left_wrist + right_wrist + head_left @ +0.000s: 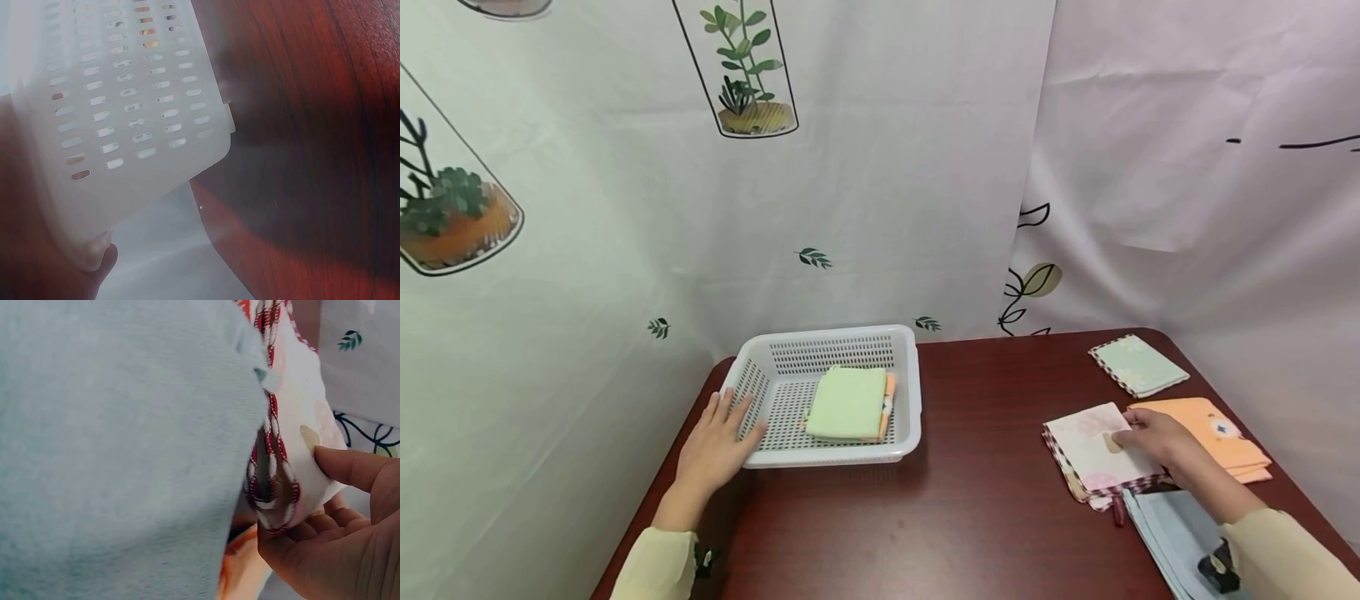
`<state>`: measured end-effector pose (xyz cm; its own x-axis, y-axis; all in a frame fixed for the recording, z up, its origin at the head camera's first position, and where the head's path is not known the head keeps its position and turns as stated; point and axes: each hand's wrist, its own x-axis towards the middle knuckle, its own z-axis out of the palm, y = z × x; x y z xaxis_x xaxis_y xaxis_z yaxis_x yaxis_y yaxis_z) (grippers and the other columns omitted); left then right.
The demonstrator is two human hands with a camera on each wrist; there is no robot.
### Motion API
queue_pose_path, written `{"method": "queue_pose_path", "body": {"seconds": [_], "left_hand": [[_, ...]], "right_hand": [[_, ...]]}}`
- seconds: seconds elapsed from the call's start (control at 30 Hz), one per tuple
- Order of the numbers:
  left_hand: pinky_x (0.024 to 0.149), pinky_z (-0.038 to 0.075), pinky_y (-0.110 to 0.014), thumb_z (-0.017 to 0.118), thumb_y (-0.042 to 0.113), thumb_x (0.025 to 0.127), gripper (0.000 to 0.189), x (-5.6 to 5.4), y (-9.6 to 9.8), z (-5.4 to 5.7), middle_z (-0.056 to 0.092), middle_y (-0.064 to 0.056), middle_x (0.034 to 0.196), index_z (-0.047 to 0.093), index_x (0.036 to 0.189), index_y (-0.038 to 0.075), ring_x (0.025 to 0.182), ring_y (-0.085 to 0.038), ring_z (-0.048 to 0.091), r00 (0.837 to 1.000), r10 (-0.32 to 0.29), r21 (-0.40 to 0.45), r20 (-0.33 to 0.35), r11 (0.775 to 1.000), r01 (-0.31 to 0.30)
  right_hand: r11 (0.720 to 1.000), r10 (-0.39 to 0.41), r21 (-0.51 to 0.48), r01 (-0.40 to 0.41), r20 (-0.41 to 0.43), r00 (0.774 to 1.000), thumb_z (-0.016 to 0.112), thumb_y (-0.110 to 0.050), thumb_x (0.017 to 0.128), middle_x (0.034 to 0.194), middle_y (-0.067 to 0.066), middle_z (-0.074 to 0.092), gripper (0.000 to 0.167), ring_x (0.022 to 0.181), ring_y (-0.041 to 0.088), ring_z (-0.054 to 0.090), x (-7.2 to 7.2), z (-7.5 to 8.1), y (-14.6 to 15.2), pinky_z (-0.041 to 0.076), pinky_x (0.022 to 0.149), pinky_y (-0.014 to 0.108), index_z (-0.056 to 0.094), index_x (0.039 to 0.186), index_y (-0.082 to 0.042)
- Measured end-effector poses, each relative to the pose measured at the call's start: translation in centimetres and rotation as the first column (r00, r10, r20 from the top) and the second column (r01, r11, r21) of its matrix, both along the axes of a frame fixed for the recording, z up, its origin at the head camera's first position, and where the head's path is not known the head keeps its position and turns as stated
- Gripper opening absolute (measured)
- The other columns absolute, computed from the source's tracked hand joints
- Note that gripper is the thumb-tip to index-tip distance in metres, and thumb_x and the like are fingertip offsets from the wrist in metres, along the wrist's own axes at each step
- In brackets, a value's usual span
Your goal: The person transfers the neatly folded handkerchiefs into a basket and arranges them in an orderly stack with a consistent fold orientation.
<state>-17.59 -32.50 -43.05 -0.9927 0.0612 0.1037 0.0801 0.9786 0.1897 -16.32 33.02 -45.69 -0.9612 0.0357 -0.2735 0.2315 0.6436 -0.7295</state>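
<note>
The white printed folded cloth (pixel 1078 450) is at the right side of the table (pixel 985 483); its outline is nearly square, with no distinct long axis. The right hand (pixel 1165 437), the nearer one, pinches its right edge between thumb and fingers. The orange folded cloth (pixel 1213 421) lies just right of it. The white perforated basket (pixel 827 456) stands well apart, leftward; the left hand (pixel 711 446) rests on its left rim, fingers spread.

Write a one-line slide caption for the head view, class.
Left hand on the basket, right hand pinching a white cloth beside an orange cloth.
</note>
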Motion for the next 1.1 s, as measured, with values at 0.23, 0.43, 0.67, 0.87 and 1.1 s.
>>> {"method": "queue_pose_path", "body": {"seconds": [0.23, 0.43, 0.67, 0.87, 1.1], "left_hand": [[0.120, 0.014, -0.065, 0.050, 0.050, 0.102, 0.074, 0.0, 0.0, 0.0, 0.016, -0.031, 0.164, 0.035, 0.156, 0.003, 0.152, -0.050, 0.009, 1.000, -0.001, -0.001, -0.007, 1.000, 0.001], [0.120, 0.015, -0.065, 0.051, 0.050, 0.102, 0.074, 0.0, 0.1, 0.1, 0.016, -0.031, 0.164, 0.035, 0.156, 0.002, 0.152, -0.050, 0.009, 1.000, -0.003, -0.005, -0.009, 1.000, 0.003], [0.120, 0.015, -0.065, 0.051, 0.049, 0.102, 0.073, 0.0, 0.1, 0.1, 0.017, -0.031, 0.164, 0.036, 0.156, 0.002, 0.152, -0.050, 0.010, 1.000, -0.004, -0.005, -0.015, 1.000, 0.004], [0.120, 0.014, -0.065, 0.051, 0.050, 0.101, 0.074, 0.1, 0.1, 0.0, 0.016, -0.031, 0.164, 0.035, 0.156, 0.003, 0.152, -0.050, 0.009, 1.000, -0.002, 0.008, -0.010, 1.000, 0.002], [0.120, 0.015, -0.066, 0.050, 0.051, 0.102, 0.074, 0.1, 0.1, -0.1, 0.016, -0.030, 0.164, 0.036, 0.156, 0.003, 0.152, -0.050, 0.010, 1.000, 0.003, 0.002, -0.015, 1.000, -0.003]], "right_hand": [[0.998, -0.034, -0.053, 0.032, -0.037, 0.999, 0.063, -0.026, 0.099, 0.130, 0.041, 0.044, 0.052, 0.087, 0.028, 0.057, 0.1, 1.2, -0.3, 0.049, 0.065, 0.034, 0.047, 0.132, 0.011], [0.996, -0.047, -0.077, 0.041, -0.080, 0.996, 0.065, -0.029, 0.098, 0.125, 0.038, 0.048, 0.055, 0.083, 0.023, 0.057, 0.3, 2.3, -0.9, 0.051, 0.063, 0.033, 0.048, 0.133, 0.011], [0.996, -0.036, -0.089, 0.024, -0.128, 0.991, 0.068, -0.028, 0.098, 0.115, 0.026, 0.055, 0.047, 0.081, 0.021, 0.055, 0.6, 3.0, -1.7, 0.049, 0.063, 0.031, 0.054, 0.125, 0.008], [0.998, -0.003, -0.062, -0.008, -0.165, 0.986, 0.066, -0.030, 0.099, 0.122, 0.028, 0.058, 0.051, 0.086, 0.019, 0.055, 0.9, 3.7, -2.4, 0.047, 0.067, 0.029, 0.054, 0.129, 0.009], [0.996, -0.019, -0.085, 0.004, -0.181, 0.983, 0.066, -0.029, 0.099, 0.114, 0.025, 0.062, 0.053, 0.079, 0.017, 0.057, 1.0, 4.7, -3.2, 0.049, 0.063, 0.030, 0.052, 0.132, 0.010]]}}
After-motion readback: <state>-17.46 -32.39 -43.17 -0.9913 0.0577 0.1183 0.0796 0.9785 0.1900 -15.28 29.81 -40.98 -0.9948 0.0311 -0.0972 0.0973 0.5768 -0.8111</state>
